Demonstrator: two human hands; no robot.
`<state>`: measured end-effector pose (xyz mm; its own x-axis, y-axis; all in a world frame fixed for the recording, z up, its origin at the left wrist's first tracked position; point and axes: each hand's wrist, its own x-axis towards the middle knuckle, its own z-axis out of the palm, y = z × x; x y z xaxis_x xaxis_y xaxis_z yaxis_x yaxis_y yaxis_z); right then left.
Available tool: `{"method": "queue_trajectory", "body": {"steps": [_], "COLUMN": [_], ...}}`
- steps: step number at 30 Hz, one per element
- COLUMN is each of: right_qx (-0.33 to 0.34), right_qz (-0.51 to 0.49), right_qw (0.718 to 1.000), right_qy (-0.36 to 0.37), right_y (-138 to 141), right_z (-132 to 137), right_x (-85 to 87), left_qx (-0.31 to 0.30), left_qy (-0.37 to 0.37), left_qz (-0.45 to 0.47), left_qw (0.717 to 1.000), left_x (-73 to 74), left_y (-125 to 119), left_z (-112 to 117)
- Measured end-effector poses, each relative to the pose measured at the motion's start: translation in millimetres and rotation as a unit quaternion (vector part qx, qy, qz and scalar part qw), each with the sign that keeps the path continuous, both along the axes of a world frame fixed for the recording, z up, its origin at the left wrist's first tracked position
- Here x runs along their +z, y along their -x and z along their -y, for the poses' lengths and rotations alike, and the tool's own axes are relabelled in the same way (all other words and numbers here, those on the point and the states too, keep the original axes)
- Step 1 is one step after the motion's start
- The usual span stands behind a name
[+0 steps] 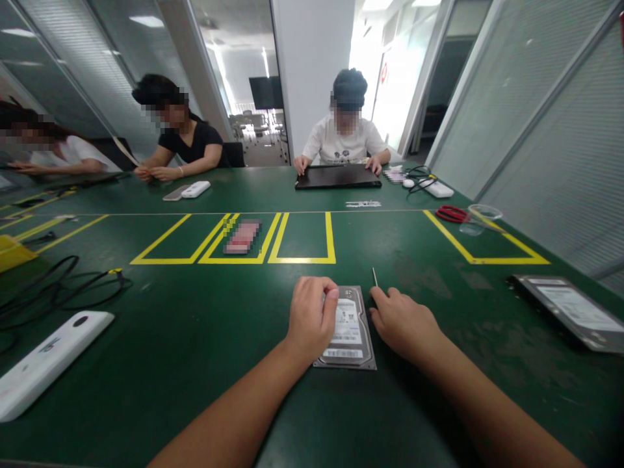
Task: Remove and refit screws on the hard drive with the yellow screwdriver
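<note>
A hard disk drive (348, 331) with a white label lies flat on the green table in front of me. My left hand (312, 315) is over its left side and hides its upper left part. The fingers of that hand are curled in, with the thumb against them; what they hold, if anything, is hidden. Just right of the drive, my right hand (402, 318) is closed around a thin screwdriver (375, 277). Only its slim metal shaft shows, pointing away from me, and it is apart from the drive.
At the right lies a larger drive-like unit (575, 309). Behind it are red-handled scissors (452, 214) and a clear plastic cup (480, 219). A white power bank (53, 364) and black cables (63, 286) lie left. Yellow tape (302, 260) marks the table; several people sit beyond.
</note>
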<state>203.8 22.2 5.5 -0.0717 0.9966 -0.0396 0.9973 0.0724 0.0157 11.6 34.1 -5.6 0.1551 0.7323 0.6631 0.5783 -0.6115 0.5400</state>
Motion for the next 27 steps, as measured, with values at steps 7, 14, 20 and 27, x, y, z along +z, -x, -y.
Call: {"method": "queue_trajectory", "body": {"steps": [7,14,20,27], "right_qx": [-0.016,-0.016,-0.029,-0.035], "right_qz": [-0.009,-0.018,-0.017,-0.014], "right_qw": [0.999,0.998,0.995,0.992], "right_qy": [-0.029,-0.06,-0.098,-0.119], "right_y": [-3,-3,0,1], "right_z": [-4,-3,-2,-1], "right_x": [2.1,0.6,8.2,12.8], "left_qx": [-0.057,-0.077,-0.09,-0.167], "left_qy": [-0.021,0.031,0.079,0.147], "left_qz": [-0.025,-0.101,-0.21,-0.168], "left_qw": [0.998,0.991,0.97,0.96], "left_x": [23.3,57.2,49.7,20.2], "left_y": [6,22,45,62], "left_z": [6,8,-5,-11]}}
